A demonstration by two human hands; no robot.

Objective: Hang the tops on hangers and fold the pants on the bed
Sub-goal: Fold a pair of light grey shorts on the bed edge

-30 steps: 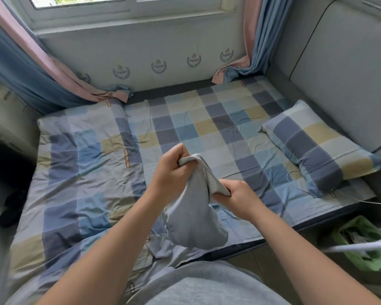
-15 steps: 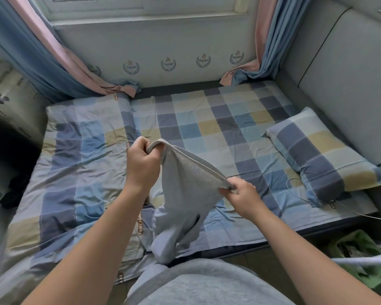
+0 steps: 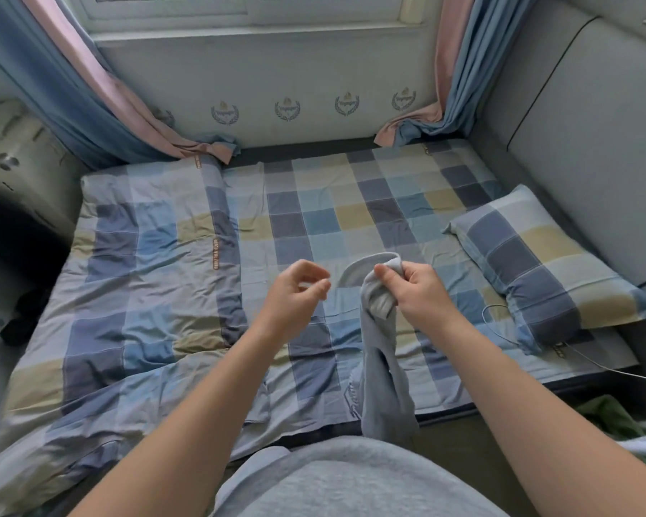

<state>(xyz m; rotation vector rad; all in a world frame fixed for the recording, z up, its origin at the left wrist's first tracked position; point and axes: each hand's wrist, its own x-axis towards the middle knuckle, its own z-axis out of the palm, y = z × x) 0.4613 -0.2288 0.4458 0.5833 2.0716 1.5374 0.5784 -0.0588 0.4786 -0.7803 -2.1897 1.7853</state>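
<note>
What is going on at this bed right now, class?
A person stands at the checked bed. Their right hand grips the bunched top of a grey garment, which hangs loose below it. The left hand is beside it, fingers loosely curled, holding nothing. The garment is not yet folded, and no hanger shows.

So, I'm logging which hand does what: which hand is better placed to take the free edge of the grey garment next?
Probably the left hand: it holds nothing and hovers just beside the looped edge of the grey garment. The right hand grips the bunched top.
</note>
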